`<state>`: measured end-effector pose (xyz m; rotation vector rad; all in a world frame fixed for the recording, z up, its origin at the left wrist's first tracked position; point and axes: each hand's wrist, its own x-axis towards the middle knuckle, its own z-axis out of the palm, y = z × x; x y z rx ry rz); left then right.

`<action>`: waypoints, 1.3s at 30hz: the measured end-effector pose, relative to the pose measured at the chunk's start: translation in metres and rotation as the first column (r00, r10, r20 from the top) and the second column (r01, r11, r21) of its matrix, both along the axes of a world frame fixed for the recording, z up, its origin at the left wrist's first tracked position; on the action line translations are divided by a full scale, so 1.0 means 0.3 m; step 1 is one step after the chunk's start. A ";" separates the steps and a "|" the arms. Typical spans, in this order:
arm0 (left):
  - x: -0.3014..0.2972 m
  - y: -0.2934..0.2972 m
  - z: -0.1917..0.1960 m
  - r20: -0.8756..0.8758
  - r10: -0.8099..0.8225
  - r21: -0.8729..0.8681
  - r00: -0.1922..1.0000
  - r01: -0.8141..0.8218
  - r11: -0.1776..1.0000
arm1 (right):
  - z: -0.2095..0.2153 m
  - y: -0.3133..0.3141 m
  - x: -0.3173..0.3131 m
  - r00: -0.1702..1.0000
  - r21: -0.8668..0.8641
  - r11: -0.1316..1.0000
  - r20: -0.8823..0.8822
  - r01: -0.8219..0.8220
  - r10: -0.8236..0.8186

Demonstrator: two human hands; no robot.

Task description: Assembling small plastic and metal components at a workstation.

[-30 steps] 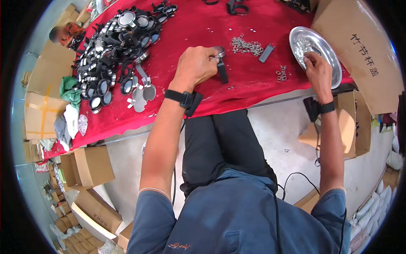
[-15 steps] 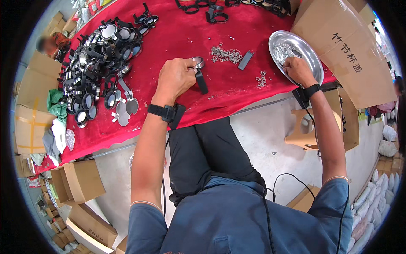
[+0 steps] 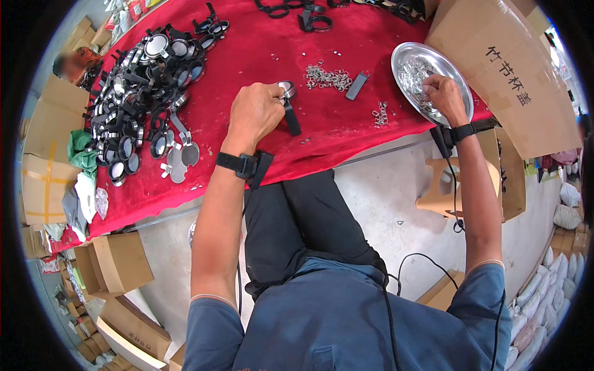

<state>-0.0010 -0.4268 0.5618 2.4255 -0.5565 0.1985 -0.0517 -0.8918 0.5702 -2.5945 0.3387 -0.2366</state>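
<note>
- Left hand (image 3: 255, 111) pinches a round silver-rimmed lid (image 3: 286, 88) between thumb and fingers, just above or on the red cloth; contact with the cloth not clear.
- Black strap (image 3: 292, 119) hangs off that lid, pointing toward the near table edge.
- Right hand (image 3: 445, 96) is over the near half of an oval metal tray (image 3: 456, 71), fingers curled, fingertips drawn in toward the thumb. Can't tell if a part is between them, or if they touch the contents.
- Tray holds a loose heap of small shiny metal pieces (image 3: 411, 79).
- Between the hands: a pile of metal links (image 3: 328, 78), with a dark grey flat bar (image 3: 357, 86) just right of it. Smaller cluster of links (image 3: 380, 114) sits nearer the table edge.
- Left side of table: big heap of black-and-silver lids (image 3: 136, 93), stacked at all angles. Flat grey discs (image 3: 177, 167) lie by its near right side.
- Far edge: a few black rings with straps (image 3: 317, 23).
- All on a red cloth (image 3: 260, 55). Large cardboard box (image 3: 504, 74) stands right beside the tray.
- Both wrists wear black bands, left (image 3: 230, 162) and right (image 3: 463, 132).
- Below right: tan plastic stool (image 3: 433, 203) on the pale floor.
</note>
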 end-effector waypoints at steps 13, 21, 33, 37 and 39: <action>-0.014 0.013 0.039 -0.139 -0.012 0.061 0.990 0.020 0.998 | 0.060 0.403 -0.052 0.991 0.958 0.276 0.041 -0.076 0.130; -0.011 0.017 0.021 -0.069 -0.045 -0.053 0.997 0.041 0.998 | -0.089 0.844 -0.014 0.974 1.000 -0.003 0.024 -0.024 0.224; -0.022 0.018 0.047 -0.206 0.002 0.014 0.978 0.001 1.000 | -0.151 0.916 0.063 0.975 0.910 0.393 0.047 -0.132 0.218; -0.019 0.020 0.042 -0.160 -0.023 0.001 0.987 0.024 1.000 | -0.163 0.918 0.074 0.972 0.904 0.393 0.085 -0.168 0.219; -0.020 0.023 0.036 -0.167 -0.018 -0.004 0.986 0.018 1.000 | -0.161 0.925 0.079 0.971 0.904 0.394 0.080 -0.165 0.223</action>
